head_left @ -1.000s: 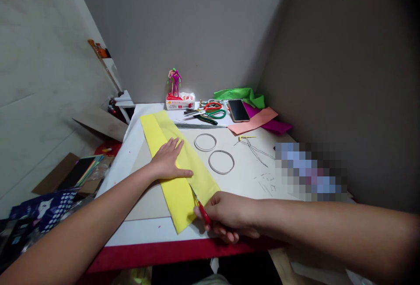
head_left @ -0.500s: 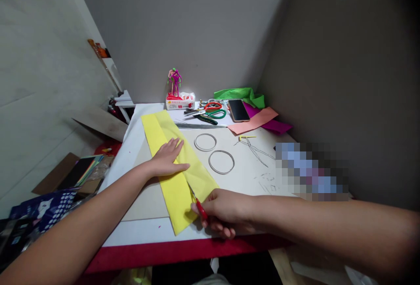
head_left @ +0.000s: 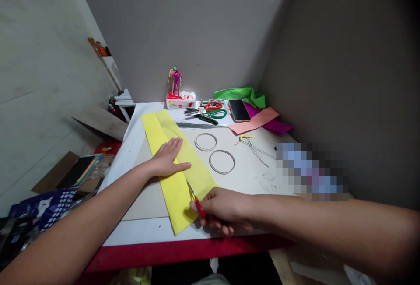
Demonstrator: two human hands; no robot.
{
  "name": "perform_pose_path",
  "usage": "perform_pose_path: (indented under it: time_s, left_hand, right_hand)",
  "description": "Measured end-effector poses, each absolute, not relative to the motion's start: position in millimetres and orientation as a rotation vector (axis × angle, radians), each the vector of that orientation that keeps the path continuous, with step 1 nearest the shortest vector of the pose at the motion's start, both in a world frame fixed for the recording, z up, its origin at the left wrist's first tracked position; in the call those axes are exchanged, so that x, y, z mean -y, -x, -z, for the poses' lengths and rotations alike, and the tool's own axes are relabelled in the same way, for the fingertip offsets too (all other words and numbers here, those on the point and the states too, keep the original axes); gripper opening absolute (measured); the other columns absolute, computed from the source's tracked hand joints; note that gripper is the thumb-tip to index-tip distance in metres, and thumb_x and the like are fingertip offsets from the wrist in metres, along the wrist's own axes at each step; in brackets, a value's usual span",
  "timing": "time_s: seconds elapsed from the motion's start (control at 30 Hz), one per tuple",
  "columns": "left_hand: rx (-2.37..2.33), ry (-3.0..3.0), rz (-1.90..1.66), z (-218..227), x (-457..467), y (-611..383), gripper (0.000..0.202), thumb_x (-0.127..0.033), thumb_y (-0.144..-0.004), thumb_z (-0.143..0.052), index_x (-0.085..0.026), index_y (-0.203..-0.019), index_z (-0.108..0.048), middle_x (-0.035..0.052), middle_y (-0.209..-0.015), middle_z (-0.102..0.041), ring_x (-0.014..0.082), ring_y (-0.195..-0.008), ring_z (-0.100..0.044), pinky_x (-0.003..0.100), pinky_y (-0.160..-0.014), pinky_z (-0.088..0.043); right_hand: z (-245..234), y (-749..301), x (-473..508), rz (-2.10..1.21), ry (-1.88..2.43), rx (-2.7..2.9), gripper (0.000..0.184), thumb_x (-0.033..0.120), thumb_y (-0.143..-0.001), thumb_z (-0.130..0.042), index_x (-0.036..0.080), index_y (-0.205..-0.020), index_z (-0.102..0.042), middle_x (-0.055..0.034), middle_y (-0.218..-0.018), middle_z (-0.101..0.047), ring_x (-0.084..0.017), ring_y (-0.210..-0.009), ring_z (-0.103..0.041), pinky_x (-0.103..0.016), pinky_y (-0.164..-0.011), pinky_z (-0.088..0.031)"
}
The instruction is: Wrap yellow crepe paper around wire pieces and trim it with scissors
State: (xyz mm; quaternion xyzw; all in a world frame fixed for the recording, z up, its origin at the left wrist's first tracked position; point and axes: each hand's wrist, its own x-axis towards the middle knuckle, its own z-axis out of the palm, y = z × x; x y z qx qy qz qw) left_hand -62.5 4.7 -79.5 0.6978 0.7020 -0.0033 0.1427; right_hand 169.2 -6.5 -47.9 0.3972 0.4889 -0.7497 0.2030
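Note:
My left hand point(head_left: 169, 158) lies flat on a sheet of yellow crepe-like paper point(head_left: 179, 215), fingers spread, pressing it against the board beneath. My right hand point(head_left: 219, 210) is closed round the red handles of a pair of scissors point(head_left: 199, 208). Their blades reach into the paper just below my left thumb, along a line that divides a left strip from the wider right part. My fingers partly hide the handles. Two wire rings point(head_left: 222, 162) lie to the right of the paper.
Twisted wires with a yellow tip point(head_left: 249, 139) lie at right. Behind are green-handled scissors point(head_left: 215, 113), a phone point(head_left: 239, 110), orange paper point(head_left: 254, 121), green material point(head_left: 241, 94) and small figures point(head_left: 175, 81) on a tissue pack point(head_left: 180, 101). A grey partition point(head_left: 197, 26) stands behind the table.
The scissors and my right hand have shifted very slightly up and left along the paper. My left hand stays in place on the sheet.

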Motion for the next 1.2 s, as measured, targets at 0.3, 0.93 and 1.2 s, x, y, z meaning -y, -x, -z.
perform_pose_path:
  time_s: [0.3, 0.93, 1.2]
  left_hand:
    - [-1.962, -1.963, 0.054, 76, -9, 67, 0.091, -0.05, -0.08, -0.041, -0.006, -0.15, -0.003, 0.0126, -0.157, 0.002, 0.0264, -0.144, 0.004, 0.043, -0.116, -0.006]
    - [-1.926, -1.987, 0.008, 75, -3, 70, 0.099, -0.068, -0.08, -0.035, -0.007, -0.15, 0.001, 0.0138, -0.157, 0.003, 0.0285, -0.143, 0.005, 0.043, -0.116, -0.007]
    - [-1.917, -1.994, 0.001, 75, -2, 70, 0.1, -0.07, -0.08, -0.035, -0.007, -0.15, 0.001, 0.0141, -0.157, 0.003, 0.0288, -0.143, 0.005, 0.044, -0.115, -0.008]
  right_hand:
    - [44, -164, 3, 2.031, -1.142, -1.423, 0.045, 0.043, -0.092, -0.047, 0.015, -0.057, -0.049, 0.0056, -0.034, -0.038, -0.005, -0.025, -0.031, -0.015, -0.026, -0.021]
    - [37, -157, 5, 2.005, -1.162, -1.463, 0.04, 0.037, -0.092, -0.047, 0.017, -0.058, -0.045, 0.0063, -0.035, -0.038, -0.005, -0.026, -0.031, -0.015, -0.026, -0.02]
    - [41, -156, 2, 2.011, -1.144, -1.472, 0.041, 0.043, -0.09, -0.052, 0.017, -0.059, -0.047, 0.0067, -0.034, -0.038, -0.006, -0.026, -0.032, -0.016, -0.027, -0.022]
